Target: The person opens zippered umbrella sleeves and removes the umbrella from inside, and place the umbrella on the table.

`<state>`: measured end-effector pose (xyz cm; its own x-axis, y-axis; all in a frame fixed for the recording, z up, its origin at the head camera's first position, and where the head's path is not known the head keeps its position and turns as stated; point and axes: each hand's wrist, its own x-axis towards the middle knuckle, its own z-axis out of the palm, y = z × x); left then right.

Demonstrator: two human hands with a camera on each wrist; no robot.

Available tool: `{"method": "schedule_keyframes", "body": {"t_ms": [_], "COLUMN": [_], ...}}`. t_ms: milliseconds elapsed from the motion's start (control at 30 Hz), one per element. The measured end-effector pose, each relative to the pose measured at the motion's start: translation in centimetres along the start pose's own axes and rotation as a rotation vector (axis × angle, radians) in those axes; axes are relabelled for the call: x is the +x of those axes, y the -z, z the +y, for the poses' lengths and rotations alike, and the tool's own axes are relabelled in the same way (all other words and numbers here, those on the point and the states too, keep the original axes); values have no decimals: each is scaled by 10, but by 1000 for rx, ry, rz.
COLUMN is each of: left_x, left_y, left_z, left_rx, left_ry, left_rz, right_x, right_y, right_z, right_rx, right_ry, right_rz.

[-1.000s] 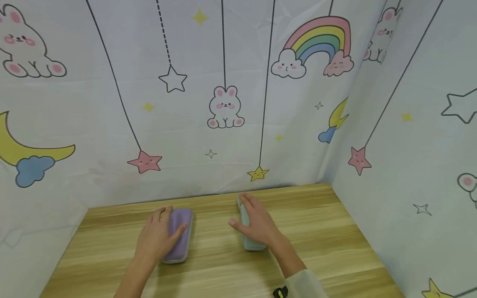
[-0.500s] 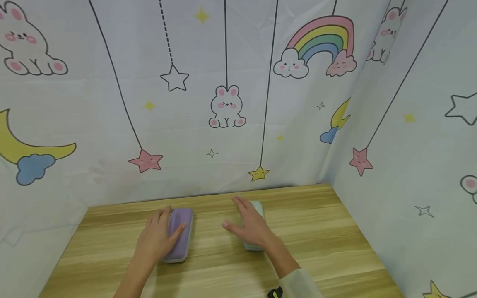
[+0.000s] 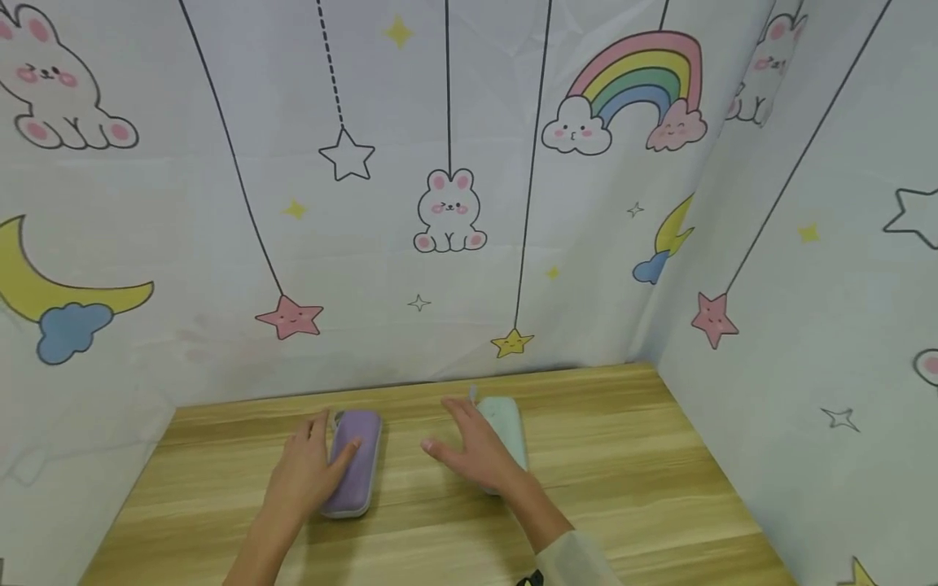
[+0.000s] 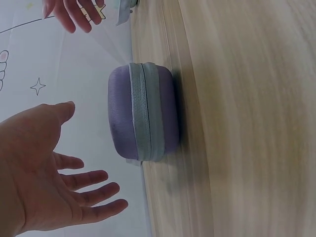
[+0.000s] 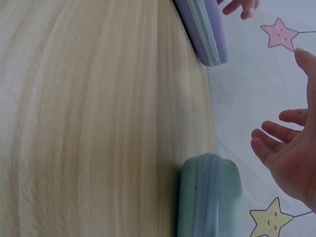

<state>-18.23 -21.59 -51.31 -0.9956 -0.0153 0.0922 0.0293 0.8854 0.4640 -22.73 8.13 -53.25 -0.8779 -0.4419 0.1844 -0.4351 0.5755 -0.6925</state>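
Observation:
A purple zippered case [image 3: 357, 468] lies on the wooden table, to the left in the head view. My left hand [image 3: 302, 472] is over its left side, and the left wrist view shows a gap between those spread fingers [image 4: 91, 178] and the case. A mint green zippered case [image 3: 506, 423] lies farther right, with a small grey tab at its far left corner. My right hand [image 3: 476, 448] hovers just left of and above it, thumb apart from the fingers. In the right wrist view that hand is clear of the green case [image 5: 217, 197]. Neither hand holds anything.
The wooden table [image 3: 623, 456] ends against a white cloth wall [image 3: 366, 268] printed with rabbits, stars and a rainbow. Another printed cloth wall [image 3: 791, 350] stands along the right side. A pale sleeve [image 3: 575, 561] covers the right forearm, with a small black thing beside it.
My right hand has moved left off the green case, uncovering more of its top. The left hand stays over the purple case. Neither case has visibly moved.

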Motion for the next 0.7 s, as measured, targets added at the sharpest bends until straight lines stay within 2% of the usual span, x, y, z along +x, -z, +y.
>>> {"method": "schedule_keyframes", "body": {"t_ms": [467, 700], "left_x": [-1, 0], "left_y": [1, -1], "left_z": [-6, -8], "left_rx": [-5, -32], "left_ry": [25, 29], "left_rz": [-14, -21], "right_x": [8, 12], "right_y": [-20, -32], "right_z": [-10, -13], "right_rx": [8, 26], "right_ry": [-1, -28], "right_rz": [-16, -40]}}
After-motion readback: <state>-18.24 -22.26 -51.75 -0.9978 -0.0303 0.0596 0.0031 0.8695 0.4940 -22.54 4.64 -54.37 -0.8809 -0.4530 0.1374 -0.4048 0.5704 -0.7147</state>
